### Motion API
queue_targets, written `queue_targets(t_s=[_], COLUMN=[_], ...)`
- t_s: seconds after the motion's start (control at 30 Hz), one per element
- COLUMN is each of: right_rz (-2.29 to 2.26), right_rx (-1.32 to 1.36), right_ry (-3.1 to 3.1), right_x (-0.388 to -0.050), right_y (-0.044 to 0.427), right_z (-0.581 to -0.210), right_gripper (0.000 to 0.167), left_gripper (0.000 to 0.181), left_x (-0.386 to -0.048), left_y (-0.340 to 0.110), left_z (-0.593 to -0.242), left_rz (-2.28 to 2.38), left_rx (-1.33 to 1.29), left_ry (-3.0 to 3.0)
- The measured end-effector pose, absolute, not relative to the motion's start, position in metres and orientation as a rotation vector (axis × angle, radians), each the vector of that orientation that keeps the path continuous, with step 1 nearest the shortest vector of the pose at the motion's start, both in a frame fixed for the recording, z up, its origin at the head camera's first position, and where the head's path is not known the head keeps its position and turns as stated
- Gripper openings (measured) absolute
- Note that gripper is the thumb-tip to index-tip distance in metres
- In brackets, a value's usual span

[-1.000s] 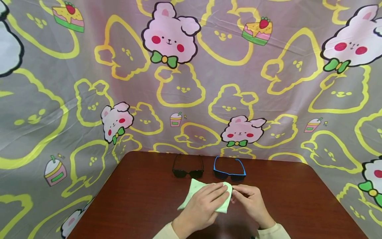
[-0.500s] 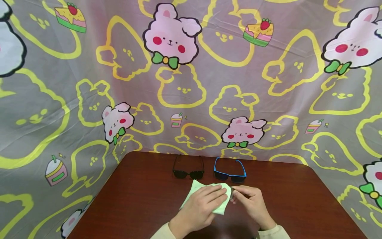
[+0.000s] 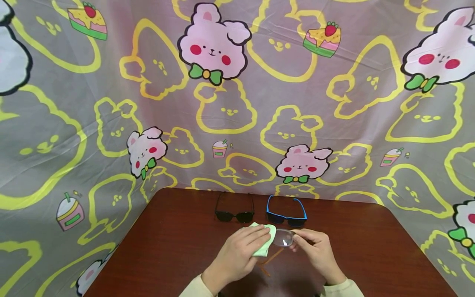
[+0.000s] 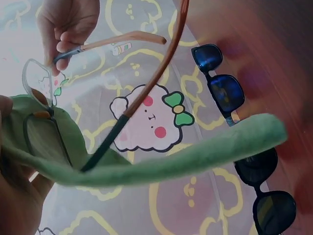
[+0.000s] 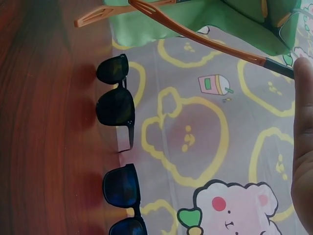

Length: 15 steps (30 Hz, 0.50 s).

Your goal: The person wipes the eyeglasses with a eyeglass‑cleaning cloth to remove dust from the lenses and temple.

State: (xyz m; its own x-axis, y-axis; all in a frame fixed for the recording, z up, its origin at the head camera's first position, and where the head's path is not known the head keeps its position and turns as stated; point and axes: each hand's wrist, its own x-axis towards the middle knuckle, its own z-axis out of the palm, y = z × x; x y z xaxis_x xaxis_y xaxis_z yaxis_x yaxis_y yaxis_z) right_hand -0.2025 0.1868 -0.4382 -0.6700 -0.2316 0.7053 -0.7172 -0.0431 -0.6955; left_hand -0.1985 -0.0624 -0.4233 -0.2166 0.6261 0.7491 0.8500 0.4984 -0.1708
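My left hand (image 3: pixel 237 252) pinches a pale green cleaning cloth (image 3: pixel 268 243) folded about one lens of a pair of eyeglasses (image 3: pixel 283 239). Those glasses have clear lenses and orange-brown temples, which hang unfolded toward me. At the other end of the frame, my right hand (image 3: pixel 318 252) grips the hinge area between thumb and fingers. In the left wrist view, the cloth (image 4: pixel 195 157) spreads below a brown-tipped temple (image 4: pixel 139 103), and a lens stands free of it near the right hand (image 4: pixel 68 24). The left fingertips are partly hidden by the cloth.
Black sunglasses (image 3: pixel 234 216) and blue-framed sunglasses (image 3: pixel 286 220) stand side by side beyond my hands, temples pointing away. The dark red-brown table (image 3: pixel 174 247) ends at a patterned cloth backdrop (image 3: pixel 237 144) at its back and left.
My left hand and the cloth have shifted left, uncovering the clear lens near my right hand. A brown temple now shows below. My right hand has moved only slightly.
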Motion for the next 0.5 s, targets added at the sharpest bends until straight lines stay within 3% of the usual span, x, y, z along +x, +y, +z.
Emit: queue_targets(t_s=[0.3, 0.5], right_rz=[1.746, 1.730], right_rx=[0.994, 0.963], right_ry=[-1.852, -1.873], right_x=[-0.2031, -0.2035], right_y=[0.1926, 0.1962], right_z=[-0.4376, -0.4389], right_gripper=[0.023, 0.022], left_gripper=[0.035, 0.035], left_x=[-0.2025, -0.2039], left_y=[-0.0695, -0.0727], left_z=[-0.4277, -0.4319], left_rz=[-0.586, -0.786], left_rx=[-1.103, -1.009], left_ry=[-2.047, -2.126])
